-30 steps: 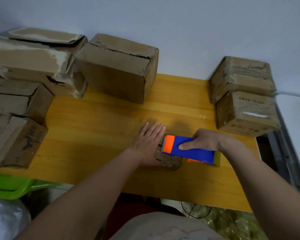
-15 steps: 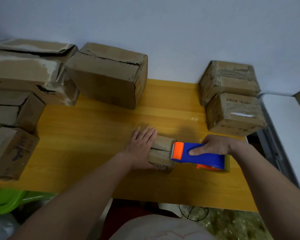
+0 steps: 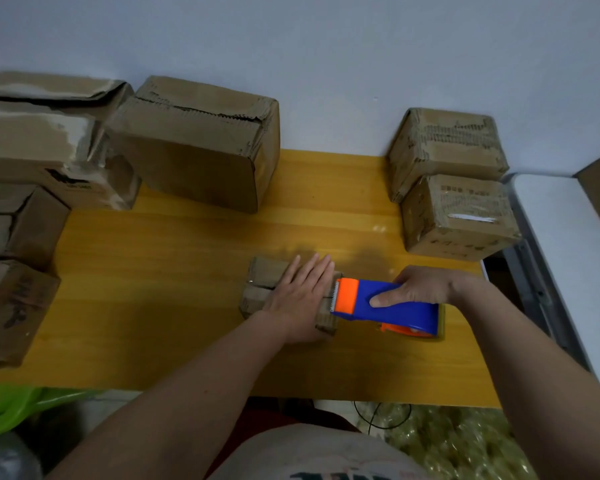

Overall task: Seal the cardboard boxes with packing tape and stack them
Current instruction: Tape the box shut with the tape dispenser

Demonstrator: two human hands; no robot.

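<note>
Gripping the blue-and-orange tape dispenser [image 3: 388, 304] with fingers and thumb curled round its handle, a person's right hand [image 3: 426, 287] holds the tool's toothed orange nose against the right end of a small cardboard box [image 3: 269, 284]. The left hand [image 3: 300, 299] lies flat on the box lid, fingers straight and close together, pinning it to the yellow wooden table [image 3: 187, 271] just in front of the person. The seam between the flaps shows beside the left hand; whether a strip of tape already covers it cannot be told from here.

The step in hand looks to be sealing this small box, with the tape run at or near the box's right edge. The next move probably calls for a firm tilt of the dispenser so the teeth cut the tape, while the flat hand stops the light box from sliding.

Two taped boxes [image 3: 454, 209] stand together at the table's far right, a likely place for stacking. A large box [image 3: 201, 147] against the wall and several worn cartons [image 3: 32, 150] crowd the left.
</note>
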